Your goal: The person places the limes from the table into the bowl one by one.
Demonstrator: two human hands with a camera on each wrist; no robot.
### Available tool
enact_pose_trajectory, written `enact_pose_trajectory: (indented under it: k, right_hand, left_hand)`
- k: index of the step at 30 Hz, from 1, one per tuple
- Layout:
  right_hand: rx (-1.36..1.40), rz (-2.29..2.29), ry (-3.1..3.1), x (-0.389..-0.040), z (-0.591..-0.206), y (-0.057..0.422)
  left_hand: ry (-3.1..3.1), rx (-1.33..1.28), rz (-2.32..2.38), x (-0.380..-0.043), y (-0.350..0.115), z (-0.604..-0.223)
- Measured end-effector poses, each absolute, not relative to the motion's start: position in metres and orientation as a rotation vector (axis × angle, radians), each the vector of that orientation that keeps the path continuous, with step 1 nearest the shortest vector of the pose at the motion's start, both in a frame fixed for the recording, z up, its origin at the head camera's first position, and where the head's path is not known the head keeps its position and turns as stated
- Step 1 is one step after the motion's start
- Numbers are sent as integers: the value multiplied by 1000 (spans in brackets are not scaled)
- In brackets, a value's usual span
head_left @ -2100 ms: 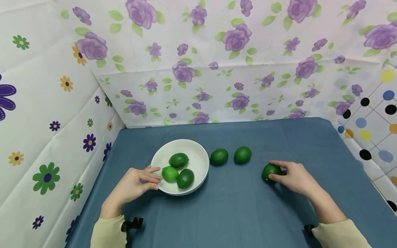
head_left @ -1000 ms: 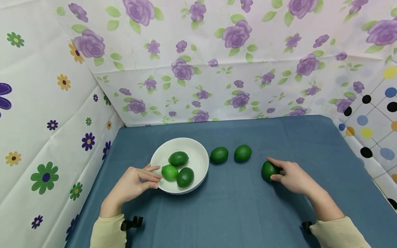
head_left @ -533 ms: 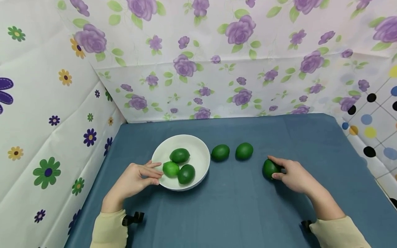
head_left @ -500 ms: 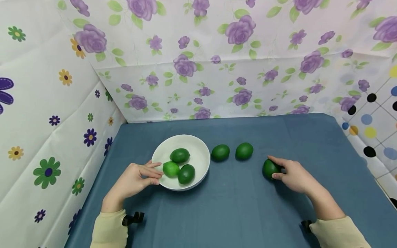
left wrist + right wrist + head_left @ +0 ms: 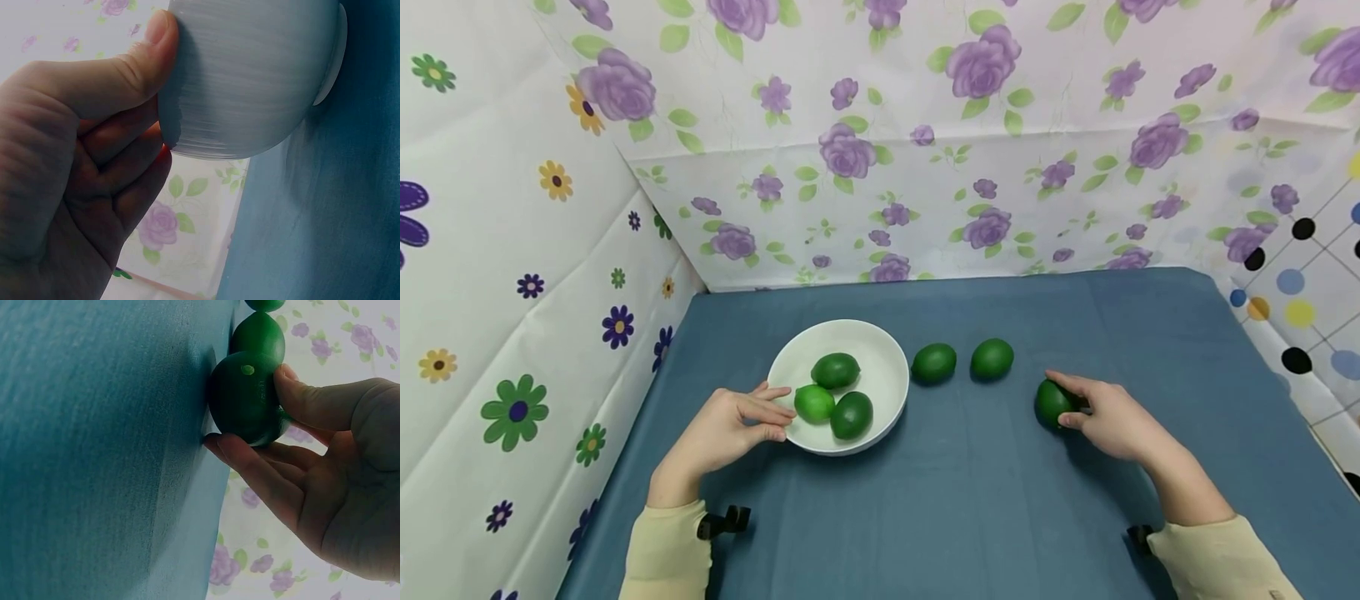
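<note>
My left hand (image 5: 724, 433) pinches the near-left rim of a white bowl (image 5: 886, 367). In the left wrist view its thumb presses the outer wall, with the fingers behind the rim. Two dark green limes, one farther back (image 5: 835, 371) and one nearer (image 5: 852, 416), lie in the bowl beside a brighter green lime (image 5: 814, 403). Over to the right, my right hand (image 5: 1112, 417) grips another dark green lime (image 5: 1051, 403) between thumb and fingers. That lime (image 5: 240, 397) appears to rest on the cloth; its underside is hidden.
Two more dark green limes, a left one (image 5: 934, 364) close by the bowl and a right one (image 5: 992, 360), lie between bowl and right hand. Blue cloth (image 5: 925, 517) covers the table. Patterned sheets (image 5: 910, 167) hang behind and at both sides.
The scene sits slightly higher in the head view. The right thumb has shifted a little on the lime. Bowl, loose limes and left hand keep their places.
</note>
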State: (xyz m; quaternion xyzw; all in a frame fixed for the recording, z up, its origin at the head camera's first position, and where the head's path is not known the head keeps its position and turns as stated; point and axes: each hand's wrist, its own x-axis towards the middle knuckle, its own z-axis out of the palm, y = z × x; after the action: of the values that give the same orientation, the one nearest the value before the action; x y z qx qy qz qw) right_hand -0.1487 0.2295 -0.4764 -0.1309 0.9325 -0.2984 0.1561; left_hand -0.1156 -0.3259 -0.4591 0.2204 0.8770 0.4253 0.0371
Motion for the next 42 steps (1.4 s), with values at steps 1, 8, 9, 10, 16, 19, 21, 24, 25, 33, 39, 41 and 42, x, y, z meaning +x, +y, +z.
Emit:
enact_pose_trajectory:
  k: [1, 8, 9, 10, 16, 19, 21, 24, 25, 33, 39, 41, 42]
  right_hand:
    - [-372, -856, 2668, -149, -476, 229]
    - [-392, -881, 2657, -147, -477, 231]
    - [-394, -886, 2653, -147, -478, 231]
    - [-395, -888, 2650, -147, -478, 232]
    - [-388, -889, 2643, -146, -478, 232]
    - [-388, -893, 2641, -146, -478, 232]
    - [-393, -897, 2640, -146, -478, 232]
    - [-406, -898, 2646, -146, -479, 232]
    - [-407, -899, 2646, -146, -479, 232]
    - [-387, -909, 2637, -147, -481, 233]
    - [-370, -904, 2642, -146, -481, 232]
    - [-364, -903, 2648, -146, -480, 231]
    - [-365, -902, 2652, -146, -480, 231]
  left_hand:
    - [2692, 678, 1305, -116, -326, -459]
    - [2687, 678, 1305, -116, -326, -459]
    - [2687, 678, 1305, -116, -326, -459]
    - [2688, 677, 1305, -116, -326, -459]
    - [2700, 693, 1297, -116, -325, -459]
    - [2707, 701, 1292, -116, -325, -459]
    - [2708, 698, 1292, -116, -325, -459]
    - [2706, 694, 1295, -116, -325, -459]
    - [2706, 695, 1295, -116, -325, -460]
    - [2709, 701, 1293, -117, -326, -460]
    - [2702, 693, 1295, -116, -326, -460]
    - [2700, 692, 1297, -116, -326, -460]
    - [2700, 691, 1297, -116, -326, -460]
